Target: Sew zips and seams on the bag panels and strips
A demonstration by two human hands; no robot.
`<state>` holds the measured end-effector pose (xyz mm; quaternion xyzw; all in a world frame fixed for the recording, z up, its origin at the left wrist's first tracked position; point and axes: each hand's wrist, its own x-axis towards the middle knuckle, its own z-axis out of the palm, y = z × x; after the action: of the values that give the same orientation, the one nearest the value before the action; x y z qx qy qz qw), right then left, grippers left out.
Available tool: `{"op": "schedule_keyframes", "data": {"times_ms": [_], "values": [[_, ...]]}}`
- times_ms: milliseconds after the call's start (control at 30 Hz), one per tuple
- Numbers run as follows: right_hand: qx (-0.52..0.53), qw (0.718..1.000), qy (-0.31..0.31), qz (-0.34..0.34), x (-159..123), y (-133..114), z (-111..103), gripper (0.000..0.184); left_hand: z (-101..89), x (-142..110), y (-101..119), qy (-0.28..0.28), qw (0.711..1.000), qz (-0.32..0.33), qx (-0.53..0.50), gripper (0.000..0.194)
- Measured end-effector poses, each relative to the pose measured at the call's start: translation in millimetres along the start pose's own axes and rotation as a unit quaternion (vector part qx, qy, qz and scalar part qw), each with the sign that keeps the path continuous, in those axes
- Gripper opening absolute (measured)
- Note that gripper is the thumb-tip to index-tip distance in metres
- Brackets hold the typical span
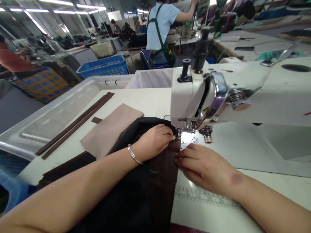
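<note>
L hand presses dark cloth flat w/ fingers together, near sewing machine needle; R hand pinches cloth's right edge, fingers clamped on it; cloth on tabletop, left of ruler

The left arm comes from the lower left corner and goes up to the right, with the elbow side low. Its hand, the left hand, lies with the back upward, and the fingers are bent and close together, pointing to the right. On the left wrist there is a silver bracelet, and a thin ring is on one finger. The right arm enters from the lower right corner. The right hand points to the left, its back upward and fingers curled inward. The two hands are near, but not touching.
</note>
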<state>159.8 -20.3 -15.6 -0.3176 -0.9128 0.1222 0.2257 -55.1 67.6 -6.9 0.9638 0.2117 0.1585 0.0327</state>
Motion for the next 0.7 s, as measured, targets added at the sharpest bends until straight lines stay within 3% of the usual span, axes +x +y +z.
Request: {"op": "schedule_keyframes", "data": {"times_ms": [233,500,600,700], "values": [[0.005,1.0,0.003,-0.004,0.6,1.9,-1.3,0.024,1.5,4.1,2.3,0.047,0.998,0.015,-0.031,0.022],[0.011,1.0,-0.016,0.002,0.6,-1.8,-5.4,0.024,6.4,4.1,9.1,0.041,0.999,-0.017,-0.026,0.02],[-0.022,0.999,0.008,0.045,-3.7,1.1,-5.5,0.02,7.6,4.1,11.4,0.042,0.998,-0.032,-0.023,0.02],[-0.09,0.985,0.049,0.141,-6.6,7.5,-2.8,0.027,8.0,4.9,13.6,0.045,0.998,-0.037,-0.014,0.02]]}}
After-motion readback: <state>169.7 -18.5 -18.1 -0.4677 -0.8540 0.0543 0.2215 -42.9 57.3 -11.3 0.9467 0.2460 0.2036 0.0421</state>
